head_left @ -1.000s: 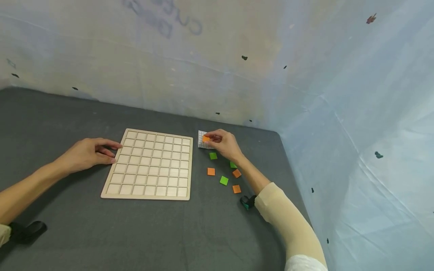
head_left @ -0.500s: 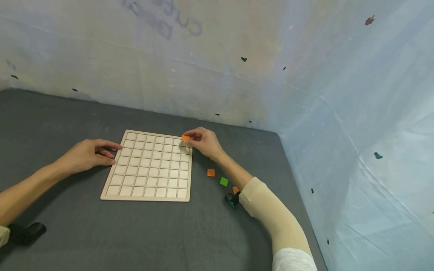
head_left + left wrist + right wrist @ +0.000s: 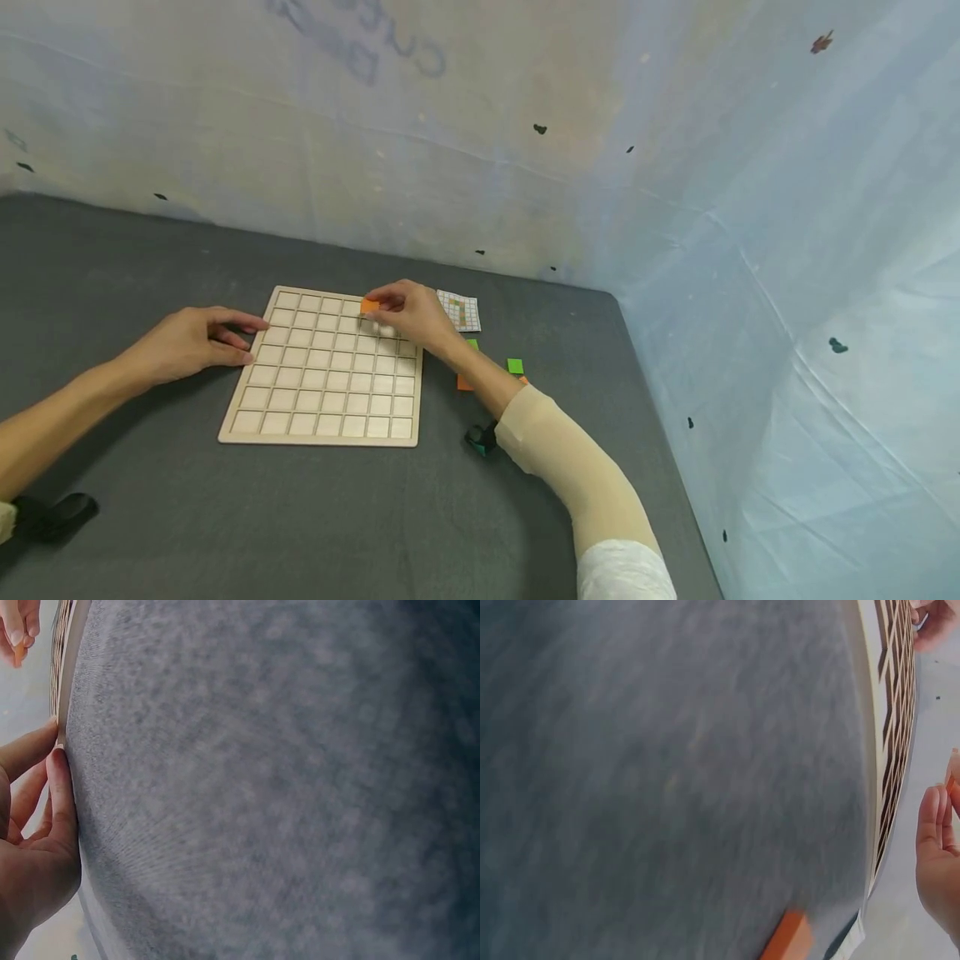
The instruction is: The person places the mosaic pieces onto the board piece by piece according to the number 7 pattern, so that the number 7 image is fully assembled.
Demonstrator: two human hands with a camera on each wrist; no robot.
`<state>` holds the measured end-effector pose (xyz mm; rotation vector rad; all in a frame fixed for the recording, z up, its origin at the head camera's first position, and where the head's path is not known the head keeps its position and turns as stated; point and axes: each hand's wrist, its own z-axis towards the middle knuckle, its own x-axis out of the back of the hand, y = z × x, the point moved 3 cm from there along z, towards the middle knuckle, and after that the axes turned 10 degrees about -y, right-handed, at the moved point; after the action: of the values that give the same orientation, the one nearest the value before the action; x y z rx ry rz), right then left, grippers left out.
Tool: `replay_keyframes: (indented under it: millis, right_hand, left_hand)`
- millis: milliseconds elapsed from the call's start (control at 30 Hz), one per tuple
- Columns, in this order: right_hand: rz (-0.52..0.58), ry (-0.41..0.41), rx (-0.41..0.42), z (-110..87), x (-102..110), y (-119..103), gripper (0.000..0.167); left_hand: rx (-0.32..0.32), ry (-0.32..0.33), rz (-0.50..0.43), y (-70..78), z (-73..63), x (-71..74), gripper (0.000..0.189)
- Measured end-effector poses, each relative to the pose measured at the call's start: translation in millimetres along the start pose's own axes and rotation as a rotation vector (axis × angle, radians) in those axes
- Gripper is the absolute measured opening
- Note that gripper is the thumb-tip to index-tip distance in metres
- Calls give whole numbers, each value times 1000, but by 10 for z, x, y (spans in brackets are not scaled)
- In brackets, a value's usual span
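Observation:
A pale wooden grid board (image 3: 318, 377), with rows of square recesses, lies flat on the dark grey table. My left hand (image 3: 191, 343) rests at its left edge, thumb and fingertips touching the rim, as the left wrist view also shows from close by. Above the far part of the board, my right hand (image 3: 416, 317) pinches a small orange square tile (image 3: 369, 307) between thumb and fingers. In the right wrist view the tile (image 3: 950, 781) is partly cut off by the frame edge. The right hand hides some recesses of the board's far right.
Right of the board lies a small printed grid card (image 3: 460, 312) with coloured squares. Nearer are loose tiles, a green tile (image 3: 515, 366) and an orange tile (image 3: 464, 383) among them, partly behind the right forearm. A pale sheet wall (image 3: 480, 200) stands behind and right.
My right hand has carried the orange tile leftward from over the card to above the board's far rows, uncovering the card. The left hand stays at the board's left edge.

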<state>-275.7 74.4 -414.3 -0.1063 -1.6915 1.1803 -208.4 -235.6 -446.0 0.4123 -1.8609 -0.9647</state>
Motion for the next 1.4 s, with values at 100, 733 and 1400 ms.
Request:
replay_keyframes:
  millis: [100, 733, 1400]
  right_hand:
    - [-20, -2, 3, 47, -69, -57, 27]
    - [-66, -62, -89, 239, -437, -255, 22]
    - [-214, -36, -43, 295, -525, -263, 23]
  left_hand:
    - [-1, 4, 7, -3, -6, 12, 57]
    - [20, -4, 30, 8, -50, 11, 57]
    - [14, 1, 55, 5, -34, 3, 56]
